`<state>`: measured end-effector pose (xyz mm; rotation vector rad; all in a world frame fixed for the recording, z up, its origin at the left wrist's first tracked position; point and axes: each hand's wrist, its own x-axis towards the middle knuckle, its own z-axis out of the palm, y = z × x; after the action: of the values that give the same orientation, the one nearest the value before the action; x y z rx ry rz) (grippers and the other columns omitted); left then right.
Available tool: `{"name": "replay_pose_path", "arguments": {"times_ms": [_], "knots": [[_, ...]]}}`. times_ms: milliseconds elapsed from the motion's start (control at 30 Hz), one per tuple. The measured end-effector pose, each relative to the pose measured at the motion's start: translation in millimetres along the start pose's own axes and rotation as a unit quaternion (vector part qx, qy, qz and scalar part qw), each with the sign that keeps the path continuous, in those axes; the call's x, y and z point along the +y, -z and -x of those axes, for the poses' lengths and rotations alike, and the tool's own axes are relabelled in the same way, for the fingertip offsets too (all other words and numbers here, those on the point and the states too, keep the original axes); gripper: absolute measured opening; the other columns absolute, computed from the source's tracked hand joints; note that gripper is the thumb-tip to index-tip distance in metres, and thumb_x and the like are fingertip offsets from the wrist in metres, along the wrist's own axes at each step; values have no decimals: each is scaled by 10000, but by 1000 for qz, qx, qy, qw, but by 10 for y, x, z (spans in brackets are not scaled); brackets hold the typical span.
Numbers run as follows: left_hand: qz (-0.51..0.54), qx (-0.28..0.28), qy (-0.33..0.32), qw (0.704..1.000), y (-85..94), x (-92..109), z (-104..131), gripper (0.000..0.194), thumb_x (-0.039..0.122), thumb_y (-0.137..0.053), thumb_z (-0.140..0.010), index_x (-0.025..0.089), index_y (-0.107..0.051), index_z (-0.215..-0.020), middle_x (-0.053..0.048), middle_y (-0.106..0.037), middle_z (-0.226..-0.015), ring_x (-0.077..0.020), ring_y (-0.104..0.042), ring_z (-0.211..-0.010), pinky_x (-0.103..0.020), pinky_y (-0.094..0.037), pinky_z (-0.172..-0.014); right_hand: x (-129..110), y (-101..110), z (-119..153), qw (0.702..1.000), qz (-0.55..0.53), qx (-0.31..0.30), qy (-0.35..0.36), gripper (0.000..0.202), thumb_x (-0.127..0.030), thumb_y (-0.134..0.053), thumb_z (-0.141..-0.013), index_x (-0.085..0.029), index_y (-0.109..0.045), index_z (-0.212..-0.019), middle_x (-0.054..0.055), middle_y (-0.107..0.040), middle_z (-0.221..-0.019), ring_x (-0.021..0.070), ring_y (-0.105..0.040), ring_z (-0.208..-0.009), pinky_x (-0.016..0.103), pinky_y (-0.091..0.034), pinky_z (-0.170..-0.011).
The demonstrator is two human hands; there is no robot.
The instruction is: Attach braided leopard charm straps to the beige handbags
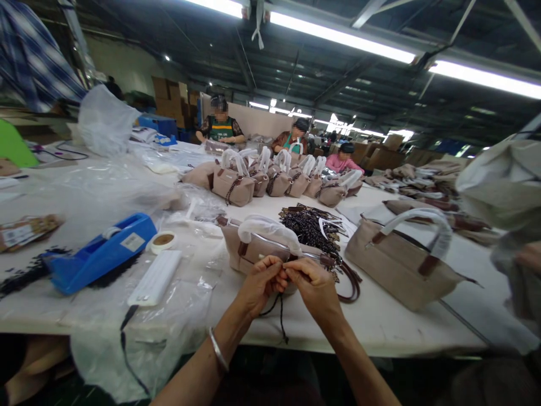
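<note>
In front of a beige handbag [236, 248], my left hand [264, 285] and my right hand [315, 285] meet with fingertips pinched together. A thin black cord [282, 318] runs from between them, its loose ends dangling below toward the table's front edge. The exact spot where the fingers pinch is small and partly covered by them. White wrapping covers the bag's handle [270, 232], and a brown strap [353, 285] curls at its right end. Just behind lies a pile of dark braided cords [310, 228].
Another beige handbag [393, 259] stands at right. Left are a blue tape dispenser [105, 248], a tape roll [163, 241], a white power bank [156, 277] with a cable, and clear plastic bags [105, 186]. Several bags [234, 186] line the back, before seated co-workers [220, 127].
</note>
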<state>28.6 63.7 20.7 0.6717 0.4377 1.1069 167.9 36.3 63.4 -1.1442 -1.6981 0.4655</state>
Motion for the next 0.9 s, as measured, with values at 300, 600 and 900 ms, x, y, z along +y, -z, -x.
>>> {"name": "replay_pose_path", "arguments": {"times_ms": [300, 600, 900], "knots": [[30, -4, -3, 1000, 5, -31, -7, 285, 322, -808, -716, 125, -617, -792, 14, -608, -612, -53, -533, -515, -117, -413, -431, -54, -70, -25, 997, -4, 37, -71, 144, -262, -643, -808, -212, -702, -930, 30, -698, -839, 181, -646, -756, 283, -520, -697], [81, 0, -4, 997, -43, -24, 3, 250, 279, -813, -712, 130, -622, -771, 21, -584, -690, -52, -528, -574, -128, -438, -483, -155, -131, -36, 995, 17, 60, -80, 164, -242, -611, -756, -197, -606, -913, -9, -630, -733, 148, -594, -633, 249, -487, -600], [62, 27, -23, 997, -77, -23, 35, 292, 327, -825, -691, 141, -616, -772, 17, -596, -732, -69, -551, -620, -161, -493, -552, -169, -168, -43, 992, 69, 70, -84, 150, -204, -582, -728, -206, -586, -878, -17, -630, -736, 148, -593, -644, 255, -471, -625]]}}
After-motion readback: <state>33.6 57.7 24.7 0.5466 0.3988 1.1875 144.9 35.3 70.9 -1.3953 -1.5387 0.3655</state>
